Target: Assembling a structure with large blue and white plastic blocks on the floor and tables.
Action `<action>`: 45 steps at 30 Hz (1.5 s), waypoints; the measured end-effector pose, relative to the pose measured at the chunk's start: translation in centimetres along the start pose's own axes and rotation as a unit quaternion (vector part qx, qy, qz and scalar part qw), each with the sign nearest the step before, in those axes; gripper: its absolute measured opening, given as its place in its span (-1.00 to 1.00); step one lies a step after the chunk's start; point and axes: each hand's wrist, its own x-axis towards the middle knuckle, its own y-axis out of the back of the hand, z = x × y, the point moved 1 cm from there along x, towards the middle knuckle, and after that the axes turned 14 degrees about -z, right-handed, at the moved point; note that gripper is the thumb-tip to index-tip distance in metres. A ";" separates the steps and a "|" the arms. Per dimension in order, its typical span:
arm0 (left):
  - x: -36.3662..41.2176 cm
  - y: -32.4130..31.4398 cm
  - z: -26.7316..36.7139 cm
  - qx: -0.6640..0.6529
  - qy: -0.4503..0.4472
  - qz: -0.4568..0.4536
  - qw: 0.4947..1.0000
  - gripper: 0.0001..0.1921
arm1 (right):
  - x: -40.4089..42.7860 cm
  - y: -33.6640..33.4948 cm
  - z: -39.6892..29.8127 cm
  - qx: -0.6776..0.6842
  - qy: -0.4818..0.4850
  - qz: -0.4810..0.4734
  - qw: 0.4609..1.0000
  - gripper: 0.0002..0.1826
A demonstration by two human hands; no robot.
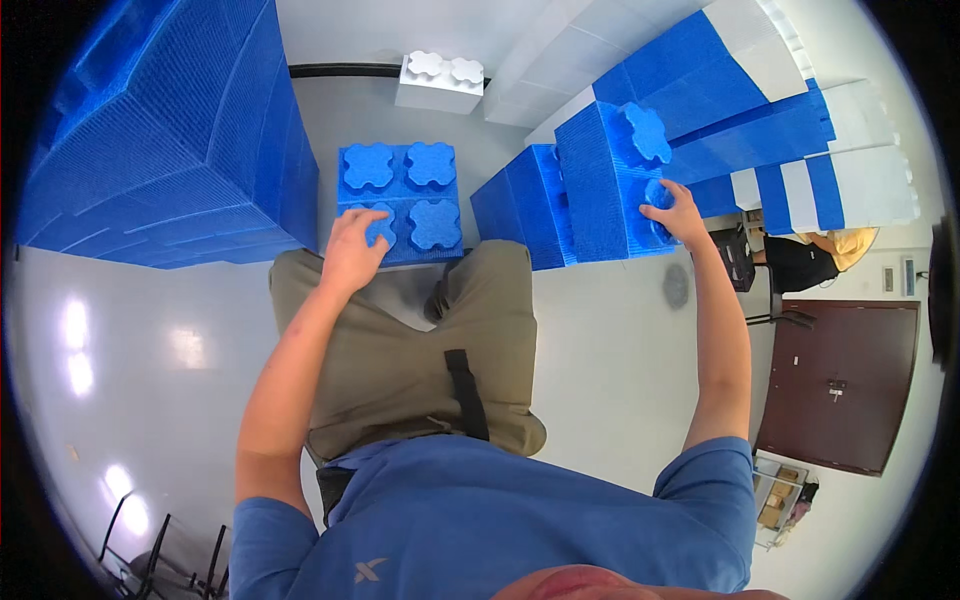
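Observation:
Before my knees lie two blue ribbed toy-style building blocks, a farther one [399, 166] and a nearer one [403, 247], each with two clover-shaped studs on top. My left hand [351, 251] has its thumb and fingers around the nearer block's left stud [382, 225]. To the right, a blue two-stud block [596, 176] stands higher, partly covering another blue block [517, 202]. My right hand [677, 215] grips the near stud [658, 196] of that upper block, thumb on its left side and fingers over its far side. Parts of both gripped studs are hidden by my fingers.
A tall blue block wall [195, 150] rises at left. One white two-stud block [441, 86] sits by the far wall. Blue and white stacked blocks [720, 90] stand at upper right. Beyond are a person [817, 255], a brown door [840, 386] and chair legs [157, 555].

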 end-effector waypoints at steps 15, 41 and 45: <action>1.3 -1.4 0.6 -0.019 -0.008 -0.020 1.000 -0.63 | 2.2 -0.5 -0.4 -0.055 0.022 -0.090 0.994 0.05; 13.3 -3.1 10.7 0.045 -0.143 -0.095 0.984 -0.65 | 3.9 -2.5 -0.9 -0.095 -0.082 -0.170 0.977 0.13; 20.3 -4.9 18.5 0.063 -0.188 -0.104 0.975 -0.56 | 3.5 -3.0 -0.1 -0.091 -0.084 -0.138 0.983 0.05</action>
